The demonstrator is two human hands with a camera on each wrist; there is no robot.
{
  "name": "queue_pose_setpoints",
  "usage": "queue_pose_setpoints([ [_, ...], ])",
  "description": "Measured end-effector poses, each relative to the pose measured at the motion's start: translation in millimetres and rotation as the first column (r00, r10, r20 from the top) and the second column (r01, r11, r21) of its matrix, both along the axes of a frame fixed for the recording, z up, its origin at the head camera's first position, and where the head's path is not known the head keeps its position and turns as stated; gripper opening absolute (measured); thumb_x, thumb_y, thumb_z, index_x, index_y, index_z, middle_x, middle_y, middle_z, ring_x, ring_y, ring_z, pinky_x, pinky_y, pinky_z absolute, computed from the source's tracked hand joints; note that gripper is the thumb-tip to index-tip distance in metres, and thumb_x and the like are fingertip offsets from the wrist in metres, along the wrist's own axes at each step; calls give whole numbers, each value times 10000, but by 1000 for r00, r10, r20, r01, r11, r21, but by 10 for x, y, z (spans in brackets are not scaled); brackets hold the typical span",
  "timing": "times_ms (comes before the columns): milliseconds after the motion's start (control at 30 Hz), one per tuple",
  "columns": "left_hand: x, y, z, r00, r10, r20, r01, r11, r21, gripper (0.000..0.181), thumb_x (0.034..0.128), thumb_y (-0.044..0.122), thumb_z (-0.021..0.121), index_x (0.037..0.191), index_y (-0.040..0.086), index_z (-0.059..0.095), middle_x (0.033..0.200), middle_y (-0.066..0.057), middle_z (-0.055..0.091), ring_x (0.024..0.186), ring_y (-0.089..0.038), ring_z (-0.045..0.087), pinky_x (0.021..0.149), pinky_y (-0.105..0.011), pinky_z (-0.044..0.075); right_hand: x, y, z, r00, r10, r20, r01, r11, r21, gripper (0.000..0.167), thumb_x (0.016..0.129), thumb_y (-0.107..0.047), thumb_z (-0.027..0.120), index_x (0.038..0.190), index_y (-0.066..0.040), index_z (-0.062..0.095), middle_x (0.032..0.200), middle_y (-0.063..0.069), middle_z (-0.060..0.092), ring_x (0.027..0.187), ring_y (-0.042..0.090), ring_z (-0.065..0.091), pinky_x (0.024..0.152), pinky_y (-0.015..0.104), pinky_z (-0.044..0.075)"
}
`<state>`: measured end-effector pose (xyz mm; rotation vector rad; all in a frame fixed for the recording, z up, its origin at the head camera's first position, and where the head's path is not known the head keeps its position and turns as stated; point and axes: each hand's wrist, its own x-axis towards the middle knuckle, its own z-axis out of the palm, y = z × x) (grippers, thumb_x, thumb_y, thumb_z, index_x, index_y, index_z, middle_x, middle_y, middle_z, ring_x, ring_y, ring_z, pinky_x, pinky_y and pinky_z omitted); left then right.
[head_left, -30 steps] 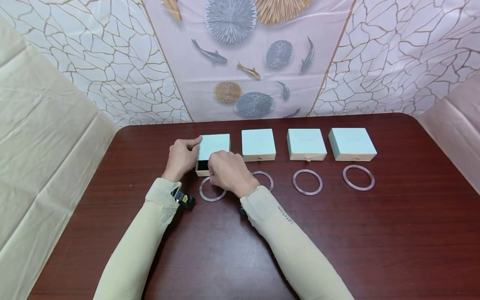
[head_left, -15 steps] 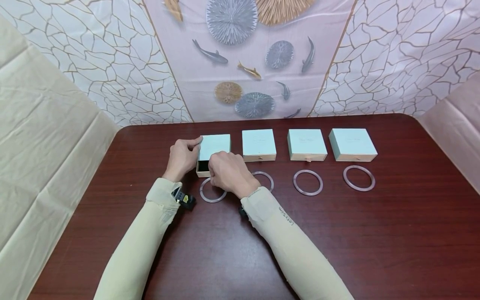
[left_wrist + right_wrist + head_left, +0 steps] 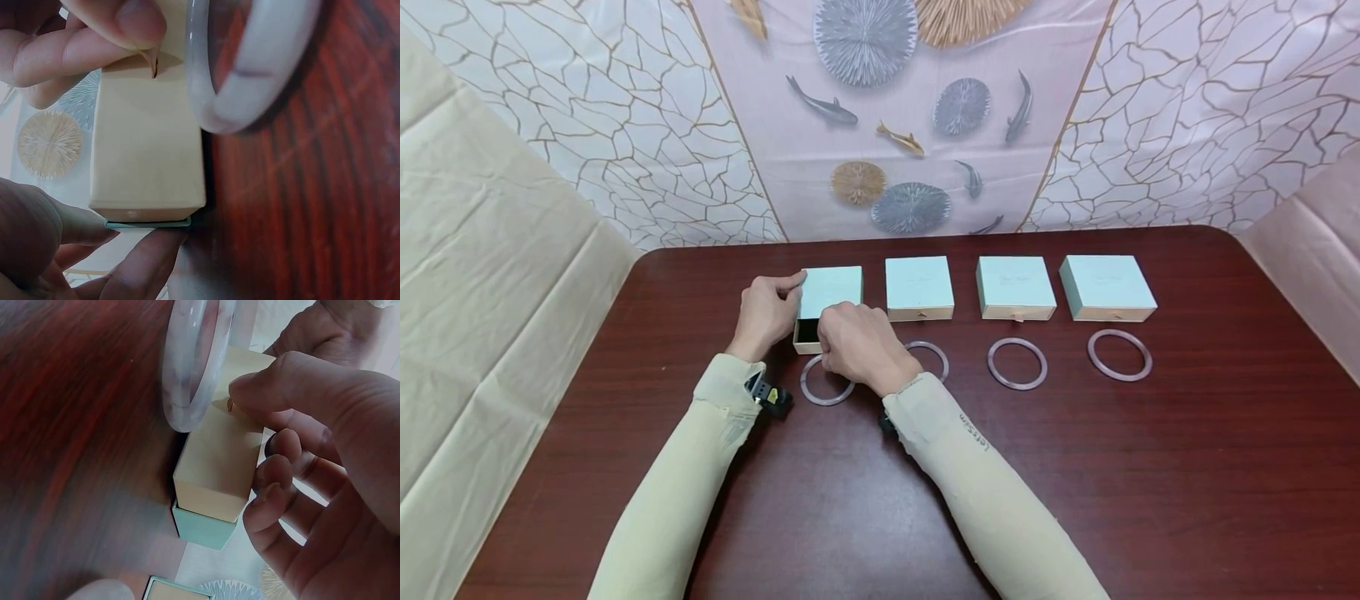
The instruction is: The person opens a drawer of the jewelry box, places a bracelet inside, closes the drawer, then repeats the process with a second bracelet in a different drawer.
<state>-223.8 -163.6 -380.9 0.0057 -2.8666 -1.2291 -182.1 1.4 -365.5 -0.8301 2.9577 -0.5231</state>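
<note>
left hand [image 3: 765,317] grips leftmost box sleeve [image 3: 832,285] at its left side, probably bracing it; right hand [image 3: 860,344] pinches pull tab [image 3: 154,66] of the part-open drawer [image 3: 147,144].

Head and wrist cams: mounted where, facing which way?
Head: on the head, facing forward and down at four mint boxes; both sleeves, left hand, right hand show.
Left wrist: on that wrist, facing the open drawer; both hands' fingers show.
Right wrist: on that wrist, same drawer; right hand large, left behind.
Wrist views share drawer, tab and bangle.
</note>
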Motion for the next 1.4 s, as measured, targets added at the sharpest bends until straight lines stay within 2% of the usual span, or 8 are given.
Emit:
queue_pose_setpoints([
  [167,-3,7,0,1000,5,-2,-5,1000,-3,381,1043,197,505,1400,213,636,523,42,531,422,-133,374,470,-261,345,5,5,3,1000,2,8,-1,1000,-4,368,790,-18,688,501,-210,568,563,-96,525,559,107,504,505,294,411],
  [700,-4,0,-11,1000,5,-6,-5,1000,-11,378,1042,207,507,1396,219,641,569,23,578,423,-123,378,473,-259,350,28,4,5,1000,12,7,-12,1000,19,342,812,-63,752,533,-215,623,607,-91,611,595,109,578,541,307,478],
  [1000,-4,6,1,1000,1,-5,-1,1000,-8,379,1041,198,506,1395,217,642,514,55,526,410,-124,367,457,-250,335,32,13,20,1000,23,13,-23,999,28,350,806,-66,755,523,-219,617,587,-100,601,586,101,573,528,297,471],
  [1133,-7,7,2,1000,0,-7,0,1000,-9,378,1044,203,504,1397,215,641,557,0,580,419,-125,382,469,-256,349,30,18,31,999,30,24,-30,999,30,349,802,-63,763,523,-216,619,583,-98,607,590,100,575,526,291,469],
  [1267,-11,2,-11,1000,2,-26,-2,1000,-18,373,1043,201,511,1389,210,647,694,-91,674,446,-139,394,504,-274,365,24,17,36,999,30,32,-31,999,31,339,790,-59,765,527,-219,621,587,-96,614,594,101,581,528,292,470],
  [1400,-15,-5,-20,1000,-3,-28,2,1000,-21,371,1044,201,515,1391,212,645,665,-67,660,444,-141,388,509,-278,367,18,16,34,999,33,39,-34,999,31,335,781,-56,755,528,-224,613,586,-100,605,591,100,578,528,291,462],
])
